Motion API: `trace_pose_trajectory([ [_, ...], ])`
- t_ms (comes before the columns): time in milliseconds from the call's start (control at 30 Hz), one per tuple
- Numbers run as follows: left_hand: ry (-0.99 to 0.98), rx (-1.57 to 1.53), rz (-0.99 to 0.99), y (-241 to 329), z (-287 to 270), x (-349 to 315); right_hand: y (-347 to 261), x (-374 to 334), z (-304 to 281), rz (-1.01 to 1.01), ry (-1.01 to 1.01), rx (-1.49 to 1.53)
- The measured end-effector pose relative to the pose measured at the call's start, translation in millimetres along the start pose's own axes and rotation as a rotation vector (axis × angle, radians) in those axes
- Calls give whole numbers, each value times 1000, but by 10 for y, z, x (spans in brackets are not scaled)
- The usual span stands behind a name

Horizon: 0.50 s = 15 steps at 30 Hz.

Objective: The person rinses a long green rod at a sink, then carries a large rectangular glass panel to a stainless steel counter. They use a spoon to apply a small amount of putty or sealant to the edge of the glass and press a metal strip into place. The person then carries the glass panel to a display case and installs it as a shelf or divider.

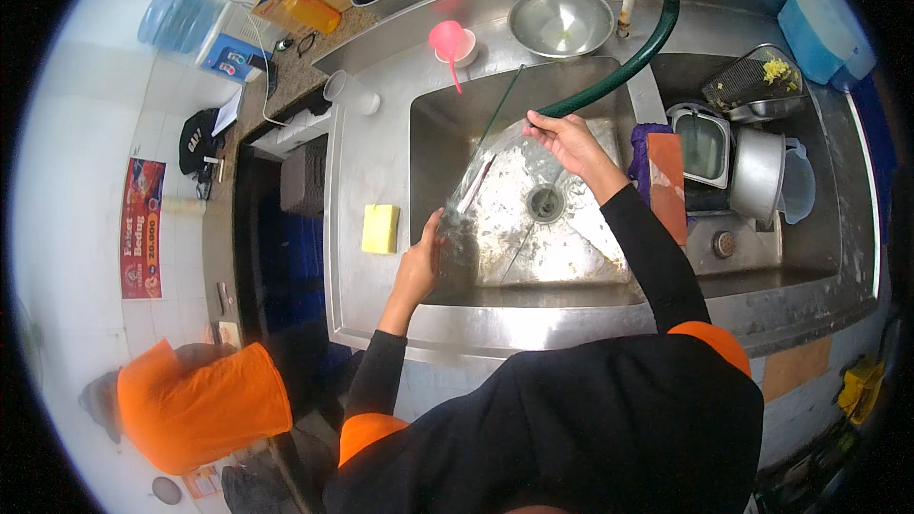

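1. The right hand (573, 145) is clamped on the tip of a dark green, round, bendy hose (609, 82). The tip points down and left, over the big sink hole.
2. Clear water (486, 152) runs from the tip toward the left hand (415, 268).
3. The left hand is by the big hole's left side. The splash hides its fingertips, so I cannot tell if it grips anything.
4. A long, thin, dark red thing (488, 171) shows beside the water. I cannot tell if it is held.
5. This looks like the rinsing step. The next move seems to call for a steady hose tip, aimed low, so water stays inside the shiny steel sink (533, 293).
6. Under the hands is a round metal drain (546, 203).
7. Farther out, a yellow block sponge (380, 228) sits on the left ledge. A flat orange-brown block (668, 188) is on the right, next to purple cloth (639, 158).
8. At the back are a pink plastic scoop (445, 36) and a round silver metal bowl (562, 19).
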State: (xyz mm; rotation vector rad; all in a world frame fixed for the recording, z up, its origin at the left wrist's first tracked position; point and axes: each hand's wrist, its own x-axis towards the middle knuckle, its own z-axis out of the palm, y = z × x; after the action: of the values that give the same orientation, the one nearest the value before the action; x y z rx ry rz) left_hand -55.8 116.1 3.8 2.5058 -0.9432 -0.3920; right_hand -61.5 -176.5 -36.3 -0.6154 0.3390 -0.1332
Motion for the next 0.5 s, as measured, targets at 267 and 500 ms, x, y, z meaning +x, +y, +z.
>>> trace_pose_trajectory([
  [267, 2, -55, 12, -153, -22, -291, -22, -5, -25, 39, -41, -9],
  [500, -47, -14, -36, -23, 94, 124, -46, -64, -64, 56, -93, -44],
])
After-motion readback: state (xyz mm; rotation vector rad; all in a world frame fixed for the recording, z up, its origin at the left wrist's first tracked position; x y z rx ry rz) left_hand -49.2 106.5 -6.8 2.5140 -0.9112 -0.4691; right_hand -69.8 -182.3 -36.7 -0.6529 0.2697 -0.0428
